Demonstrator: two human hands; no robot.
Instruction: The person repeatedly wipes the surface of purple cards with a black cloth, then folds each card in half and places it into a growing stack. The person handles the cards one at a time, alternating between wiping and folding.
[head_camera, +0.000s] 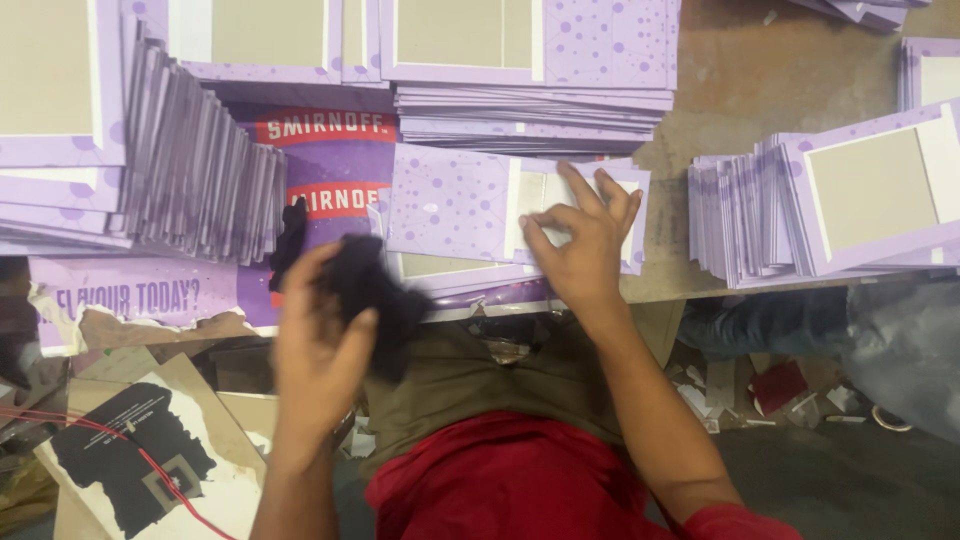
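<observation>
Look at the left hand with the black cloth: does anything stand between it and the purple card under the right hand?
Nothing visible does. The left hand holds the black cloth just beside the purple card, which the right hand presses flat.

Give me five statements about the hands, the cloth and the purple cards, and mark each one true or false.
1. The left hand holds a black cloth. True.
2. The right hand lies flat on a purple card with a grey panel. True.
3. The right hand holds a pair of scissors. False: it holds nothing and only presses on the card.
4. A row of purple cards standing on edge is left of the black cloth. True.
5. The cards are plain green. False: they are purple with pale dots and grey panels.
</observation>
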